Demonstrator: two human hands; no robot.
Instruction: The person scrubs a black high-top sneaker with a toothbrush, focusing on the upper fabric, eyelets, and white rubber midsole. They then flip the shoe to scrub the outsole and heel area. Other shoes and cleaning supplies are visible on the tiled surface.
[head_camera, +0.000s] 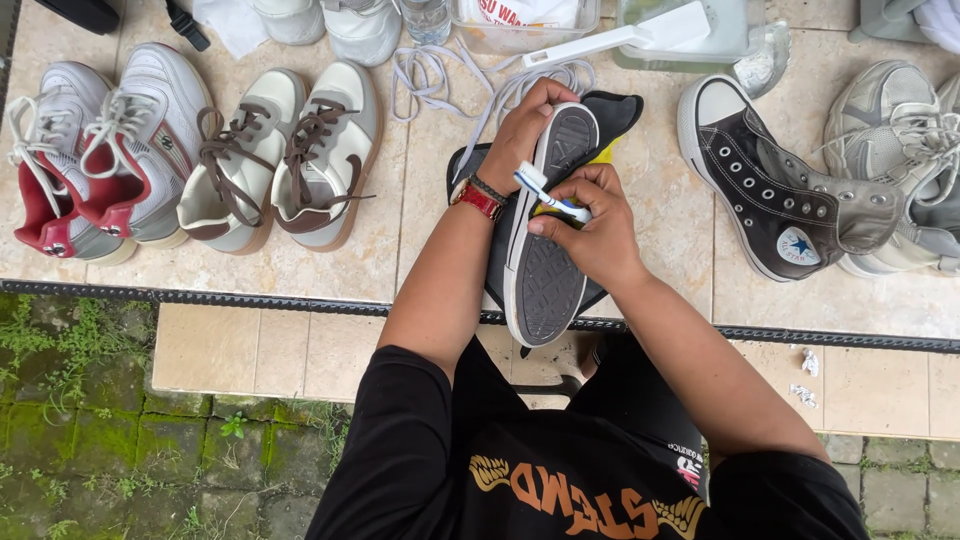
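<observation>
At the left, on the tiled ledge (660, 250), stand a red-and-white pair (95, 150) and a brown-laced pair (280, 155). In the middle the left hand (520, 130) closes around the toe of a black sneaker (545, 240) turned sole up over a black cloth (612, 112), while the right hand (590, 225) grips a toothbrush (550, 195) against the sole's edge. At the right lies a black high-top (775, 190), beside grey shoes (905, 140).

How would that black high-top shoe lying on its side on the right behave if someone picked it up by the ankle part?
The black high-top shoe would probably flop: its canvas upper already sags and creases with no laces in the eyelets. The thick white rubber toe and sole likely carry most of the weight, so that end would hang down. Lying flat on the tiled ledge, it seems unlikely to roll.
</observation>
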